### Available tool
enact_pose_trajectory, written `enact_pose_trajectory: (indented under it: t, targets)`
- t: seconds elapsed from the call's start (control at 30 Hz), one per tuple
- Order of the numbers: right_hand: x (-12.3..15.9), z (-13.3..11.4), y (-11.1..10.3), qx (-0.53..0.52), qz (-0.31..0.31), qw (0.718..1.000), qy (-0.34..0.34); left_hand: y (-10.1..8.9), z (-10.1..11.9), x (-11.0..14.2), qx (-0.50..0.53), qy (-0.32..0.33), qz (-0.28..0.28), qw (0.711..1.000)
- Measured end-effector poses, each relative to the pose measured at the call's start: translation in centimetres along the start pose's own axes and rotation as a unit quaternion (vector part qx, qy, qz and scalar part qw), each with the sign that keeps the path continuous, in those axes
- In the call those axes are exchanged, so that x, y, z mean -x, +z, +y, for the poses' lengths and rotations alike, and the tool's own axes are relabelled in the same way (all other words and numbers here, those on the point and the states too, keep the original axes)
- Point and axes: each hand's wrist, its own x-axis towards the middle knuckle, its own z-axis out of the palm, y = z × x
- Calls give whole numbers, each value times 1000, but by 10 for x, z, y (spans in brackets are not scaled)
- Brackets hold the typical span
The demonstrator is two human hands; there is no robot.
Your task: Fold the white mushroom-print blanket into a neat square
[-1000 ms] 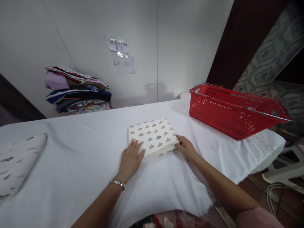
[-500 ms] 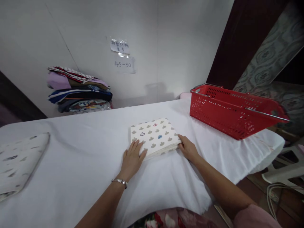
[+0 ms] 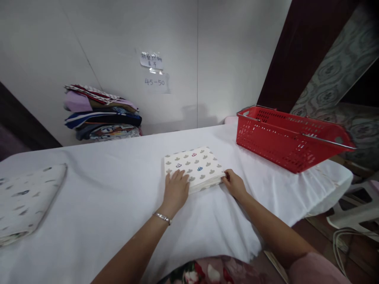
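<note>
A folded white cloth (image 3: pixel 198 163) with small grey, red and blue printed motifs lies flat on the white-covered table (image 3: pixel 118 177) in front of me. My left hand (image 3: pixel 177 189) rests on its near left corner, palm down, fingers stretched out over the top. At the near right corner, my right hand (image 3: pixel 233 183) pinches the cloth's edge between thumb and fingers. The layers of the fold show along the near edge. A second folded cloth (image 3: pixel 32 201) with a similar print lies at the far left, cut off by the frame.
A red plastic basket (image 3: pixel 284 138) with metal handles stands at the table's right end. Against the wall at the back left is a stack of folded fabrics (image 3: pixel 102 114). Paper signs (image 3: pixel 155 83) hang on the wall. A white plastic stool (image 3: pixel 355 213) stands at the lower right.
My left hand has slid right along the near edge of the folded cloth. My right hand's fingers have drawn in at the corner. The view has shifted slightly.
</note>
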Motion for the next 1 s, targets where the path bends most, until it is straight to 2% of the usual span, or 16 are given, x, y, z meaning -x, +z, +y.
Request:
enact_pose_trajectory:
  t: [0.13, 0.23, 0.4, 0.67, 1.0]
  targets:
    - [0, 0, 0, -5, -3, 1000, -3, 7, 28, -14, 51, 99, -16, 994]
    - [-1, 0, 0, 4, -1, 1000, -9, 17, 41, -25, 71, 135, -30, 988]
    - [-2, 2, 0, 19, -8, 1000, -20, 27, 51, -39, 57, 140, -40, 988]
    - [-3, 4, 4, 28, -12, 998, -52, 29, 56, -46, 13, 147, -52, 988]
    - [-6, 6, 10, 32, 7, 998, -56, 36, 54, -42, -2, 189, 1, 982]
